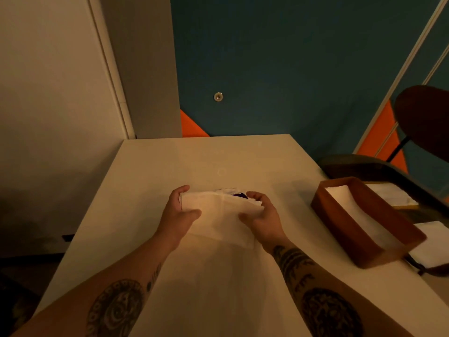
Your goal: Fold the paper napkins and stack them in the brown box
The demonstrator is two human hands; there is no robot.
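Napkin (220, 215), no print readable, is pinched by both hands' fingers (192, 212) beside the brown box (340, 224).

Bare table (206, 156) beyond the hands lies open — only the brown box (349, 229) blocks the right.

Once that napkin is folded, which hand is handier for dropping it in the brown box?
Probably the right hand: the brown box sits on the table's right side, nearer that hand. The left hand, gripping the napkin's other end, would have to cross over.
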